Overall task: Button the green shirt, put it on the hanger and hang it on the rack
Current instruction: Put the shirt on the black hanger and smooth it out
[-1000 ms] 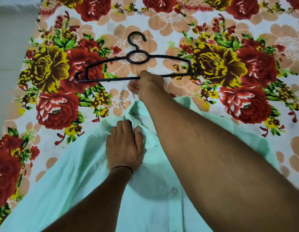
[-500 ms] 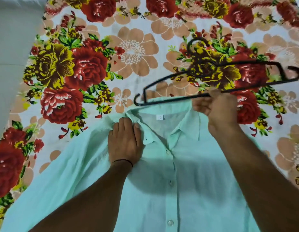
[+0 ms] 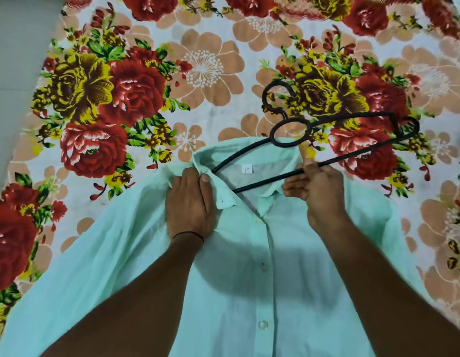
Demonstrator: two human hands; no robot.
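Shirt [image 3: 249, 292], pale green and already buttoned down the front, lies face up on the flowered bedsheet [image 3: 198, 73] with its collar [image 3: 249, 155] at the far end, and the single head view shows the hanger being fed into the neck. The left hand [image 3: 189, 202] rests flat on the left shoulder, its thumb and fingers pinching the left collar point and holding the neck opening apart. The right hand [image 3: 317, 189] is clamped on the lower bar of the black hanger [image 3: 334, 153], whose left tip sits just inside the collar near the white label [image 3: 247, 168], while its hook [image 3: 277, 96] and right arm lie outside over the bedsheet. To do this step well, the person should probably slide the left tip down into the left shoulder, keep the collar lifted, then tilt the hanger so the right arm slips in without straining the top button. No rack is in view.
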